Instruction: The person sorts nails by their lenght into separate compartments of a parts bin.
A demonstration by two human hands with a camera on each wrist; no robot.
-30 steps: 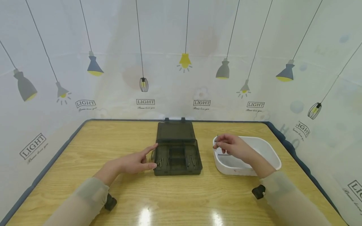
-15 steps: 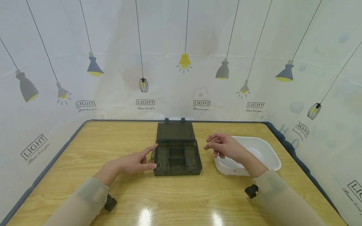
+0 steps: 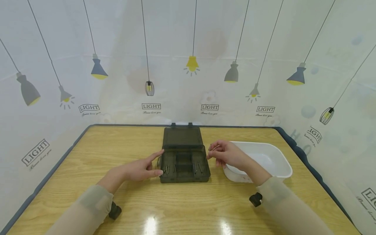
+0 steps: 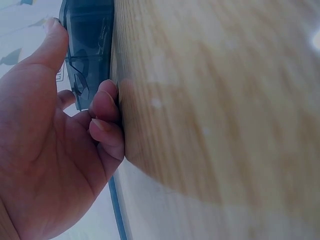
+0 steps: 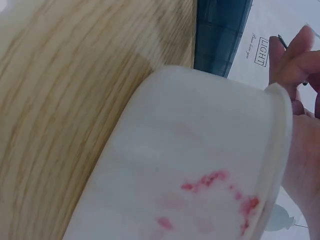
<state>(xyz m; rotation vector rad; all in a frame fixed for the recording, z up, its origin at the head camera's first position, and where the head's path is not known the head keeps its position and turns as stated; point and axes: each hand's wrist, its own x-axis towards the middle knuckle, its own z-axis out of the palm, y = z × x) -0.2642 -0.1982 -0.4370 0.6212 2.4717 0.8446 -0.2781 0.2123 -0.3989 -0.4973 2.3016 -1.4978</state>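
Observation:
A dark see-through plastic box (image 3: 184, 179) lies with its lid raised at the back, with several thin metal rods (image 3: 197, 167) in its left and right compartments. My left hand (image 3: 138, 169) is at the box's left side. Its thumb touches the front left corner and its forefinger reaches the back left one; in the left wrist view the other fingers curl near the tabletop. My right hand (image 3: 230, 154) pinches a thin metal rod (image 5: 282, 41) between thumb and fingers, just beyond the box's right edge. Only the rod's ends show past the fingers in the right wrist view.
A white tray (image 3: 286, 155) stands right of the box, partly under the right forearm; red stains (image 5: 212, 178) mark its outer wall. Both rest on a wooden table (image 3: 176, 209) with a dark blue edge. A lamp-printed cloth (image 3: 176, 39) hangs behind.
My right hand has moved left from over the tray to beside the box, carrying the metal rod. The left hand and the box have stayed in place.

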